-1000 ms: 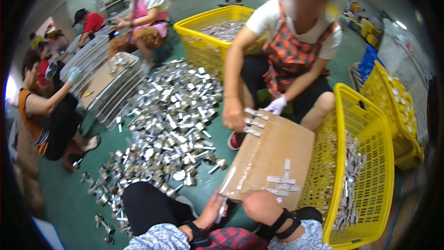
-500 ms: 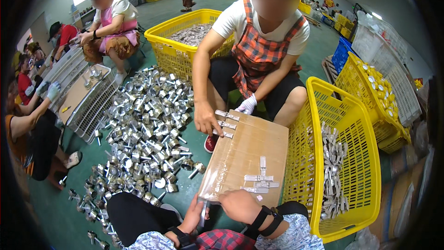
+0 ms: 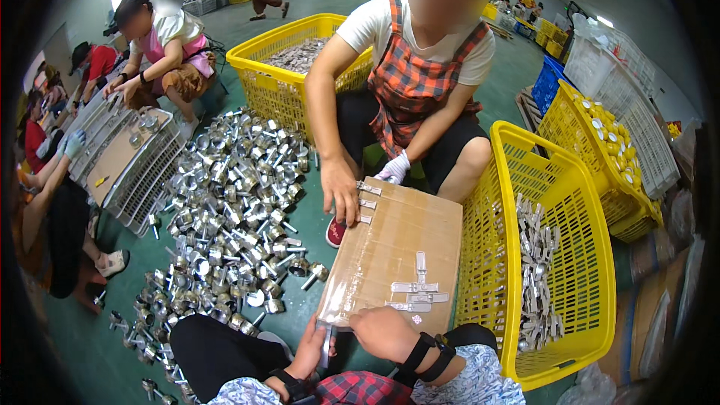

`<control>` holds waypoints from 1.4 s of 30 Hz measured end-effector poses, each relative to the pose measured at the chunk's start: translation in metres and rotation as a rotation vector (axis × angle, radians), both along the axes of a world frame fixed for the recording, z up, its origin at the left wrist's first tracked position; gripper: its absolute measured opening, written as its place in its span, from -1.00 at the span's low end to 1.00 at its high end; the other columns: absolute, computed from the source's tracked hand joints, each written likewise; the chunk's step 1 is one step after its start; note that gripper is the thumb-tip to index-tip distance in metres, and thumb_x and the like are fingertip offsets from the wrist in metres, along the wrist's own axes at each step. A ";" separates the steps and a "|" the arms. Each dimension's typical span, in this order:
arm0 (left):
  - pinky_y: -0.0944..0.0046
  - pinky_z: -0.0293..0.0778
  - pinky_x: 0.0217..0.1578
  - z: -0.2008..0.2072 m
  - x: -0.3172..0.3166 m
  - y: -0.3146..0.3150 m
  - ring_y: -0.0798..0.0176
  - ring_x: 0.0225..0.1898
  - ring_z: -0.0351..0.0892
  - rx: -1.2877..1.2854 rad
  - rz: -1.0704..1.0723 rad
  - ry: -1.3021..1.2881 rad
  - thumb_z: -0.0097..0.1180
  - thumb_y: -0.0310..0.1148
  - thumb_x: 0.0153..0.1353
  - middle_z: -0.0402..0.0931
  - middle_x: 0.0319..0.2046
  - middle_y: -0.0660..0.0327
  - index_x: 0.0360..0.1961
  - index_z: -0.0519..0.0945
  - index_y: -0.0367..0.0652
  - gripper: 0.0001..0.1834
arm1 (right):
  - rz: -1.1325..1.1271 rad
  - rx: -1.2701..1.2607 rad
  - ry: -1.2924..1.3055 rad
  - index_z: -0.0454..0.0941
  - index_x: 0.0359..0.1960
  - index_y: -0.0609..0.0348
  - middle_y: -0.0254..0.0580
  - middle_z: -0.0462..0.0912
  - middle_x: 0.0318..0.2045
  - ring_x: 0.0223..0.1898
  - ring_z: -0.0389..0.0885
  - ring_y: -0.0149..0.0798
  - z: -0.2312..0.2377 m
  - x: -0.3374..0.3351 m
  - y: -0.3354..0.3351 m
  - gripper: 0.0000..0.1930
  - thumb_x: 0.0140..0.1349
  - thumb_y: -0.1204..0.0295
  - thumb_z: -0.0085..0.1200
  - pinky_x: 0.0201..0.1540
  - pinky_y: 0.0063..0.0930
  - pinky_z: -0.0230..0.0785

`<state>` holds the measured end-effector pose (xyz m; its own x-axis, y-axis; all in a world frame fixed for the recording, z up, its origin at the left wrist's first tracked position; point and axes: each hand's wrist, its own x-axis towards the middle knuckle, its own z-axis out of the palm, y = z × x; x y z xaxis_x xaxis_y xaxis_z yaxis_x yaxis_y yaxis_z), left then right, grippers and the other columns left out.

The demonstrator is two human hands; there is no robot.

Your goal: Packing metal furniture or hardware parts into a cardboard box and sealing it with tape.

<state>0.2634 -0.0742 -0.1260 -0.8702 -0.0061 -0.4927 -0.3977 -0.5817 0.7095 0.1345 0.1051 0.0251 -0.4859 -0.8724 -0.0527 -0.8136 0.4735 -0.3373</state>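
Note:
My left hand (image 3: 308,350) is closed around a thin, flat silver metal piece (image 3: 325,346), beside the near left corner of a taped cardboard box (image 3: 405,236). My right hand (image 3: 386,336) rests at the box's near edge with its fingers curled in; whatever they pinch is hidden. Just beyond it on the box lie several flat metal pieces (image 3: 420,296), some crossing one another. At the far left edge of the box, more of these pieces (image 3: 367,202) lie in a row, and a co-worker's bare hand (image 3: 341,191) reaches over them.
Loose metal cup-shaped parts with stems (image 3: 232,217) are heaped on the floor to the left. A yellow crate (image 3: 501,255) with flat metal pieces stands at right; another yellow crate (image 3: 270,79) stands beyond the heap. The co-worker sits opposite, the other hand gloved (image 3: 394,169).
The co-worker's bare hand has shifted, its fingers now lower over the row's left end. My hands keep nearly the same places. The whole view has shifted slightly.

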 end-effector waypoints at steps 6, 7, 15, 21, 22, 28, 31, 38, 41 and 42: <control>0.27 0.55 -0.42 0.001 -0.001 -0.001 0.30 -0.49 0.48 0.007 -0.006 0.015 -0.24 -0.30 0.61 0.48 -0.35 0.18 0.58 -0.04 0.13 -0.40 | -0.025 0.116 -0.053 0.59 -0.32 0.18 -0.04 0.70 -0.35 -0.25 0.72 0.05 0.002 0.000 -0.002 -0.86 0.27 0.38 0.06 -0.18 -0.08 0.57; 0.26 0.55 -0.42 0.002 -0.002 0.000 0.30 -0.49 0.48 0.014 -0.005 0.021 -0.24 -0.30 0.61 0.48 -0.35 0.18 0.58 -0.03 0.13 -0.41 | -0.026 0.115 -0.055 0.59 -0.32 0.18 -0.05 0.70 -0.35 -0.24 0.72 0.04 0.002 0.000 -0.002 -0.86 0.27 0.38 0.05 -0.18 -0.08 0.57; 0.26 0.54 -0.43 0.004 -0.002 -0.001 0.30 -0.50 0.48 -0.014 -0.004 0.008 -0.27 -0.32 0.60 0.48 -0.38 0.17 0.58 -0.03 0.13 -0.41 | -0.019 0.129 -0.047 0.60 -0.32 0.19 -0.05 0.71 -0.36 -0.24 0.73 0.04 0.001 -0.001 -0.003 -0.86 0.27 0.39 0.06 -0.17 -0.10 0.58; 0.27 0.54 -0.43 0.006 -0.001 -0.001 0.30 -0.50 0.49 -0.023 -0.002 0.011 -0.27 -0.33 0.60 0.49 -0.38 0.18 0.57 -0.02 0.13 -0.42 | -0.017 0.126 -0.052 0.59 -0.32 0.20 -0.04 0.71 -0.36 -0.24 0.73 0.04 0.005 -0.001 -0.004 -0.86 0.26 0.39 0.06 -0.18 -0.10 0.58; 0.27 0.54 -0.43 0.005 -0.001 -0.001 0.30 -0.50 0.49 -0.027 -0.003 0.015 -0.27 -0.33 0.60 0.49 -0.38 0.18 0.57 -0.02 0.13 -0.42 | -0.017 0.128 -0.052 0.59 -0.31 0.20 -0.04 0.71 -0.36 -0.24 0.73 0.04 0.005 -0.001 -0.004 -0.86 0.26 0.40 0.06 -0.18 -0.10 0.58; 0.27 0.54 -0.43 0.001 0.000 -0.001 0.30 -0.50 0.49 -0.031 0.001 0.014 -0.26 -0.32 0.60 0.49 -0.37 0.18 0.57 -0.01 0.08 -0.43 | -0.003 0.072 -0.028 0.65 -0.32 0.25 0.03 0.74 -0.36 -0.31 0.77 0.05 0.006 0.000 -0.004 -0.83 0.20 0.47 0.02 -0.25 -0.12 0.59; 0.27 0.54 -0.43 -0.001 0.000 -0.001 0.29 -0.50 0.48 -0.024 0.002 0.010 -0.26 -0.32 0.60 0.48 -0.38 0.18 0.57 -0.02 0.06 -0.41 | -0.010 0.067 -0.026 0.65 -0.33 0.25 0.03 0.73 -0.36 -0.32 0.77 0.05 0.004 0.001 -0.004 -0.83 0.20 0.47 0.01 -0.26 -0.12 0.60; 0.26 0.54 -0.42 0.003 0.000 0.000 0.28 -0.50 0.48 -0.020 0.008 -0.005 -0.26 -0.32 0.60 0.48 -0.37 0.17 0.59 -0.09 0.07 -0.38 | -0.025 0.131 -0.050 0.60 -0.30 0.21 -0.03 0.71 -0.36 -0.24 0.73 0.05 -0.001 0.001 -0.005 -0.86 0.26 0.41 0.07 -0.17 -0.09 0.58; 0.26 0.54 -0.42 0.002 0.000 -0.001 0.29 -0.50 0.48 -0.020 0.002 -0.006 -0.26 -0.32 0.60 0.48 -0.37 0.17 0.59 -0.09 0.07 -0.38 | -0.004 0.044 -0.016 0.65 -0.34 0.24 0.03 0.72 -0.37 -0.34 0.76 0.05 -0.001 0.000 -0.003 -0.84 0.19 0.46 0.03 -0.29 -0.12 0.59; 0.26 0.54 -0.42 0.001 0.001 -0.002 0.29 -0.49 0.48 -0.020 0.005 -0.010 -0.26 -0.32 0.60 0.48 -0.37 0.17 0.59 -0.09 0.07 -0.38 | -0.003 0.040 -0.015 0.65 -0.35 0.24 0.03 0.72 -0.38 -0.34 0.76 0.05 -0.001 0.001 -0.005 -0.85 0.19 0.46 0.03 -0.29 -0.12 0.59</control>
<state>0.2644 -0.0761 -0.1253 -0.8652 -0.0200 -0.5010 -0.4021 -0.5691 0.7172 0.1351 0.1005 0.0243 -0.4873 -0.8681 -0.0946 -0.8071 0.4891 -0.3306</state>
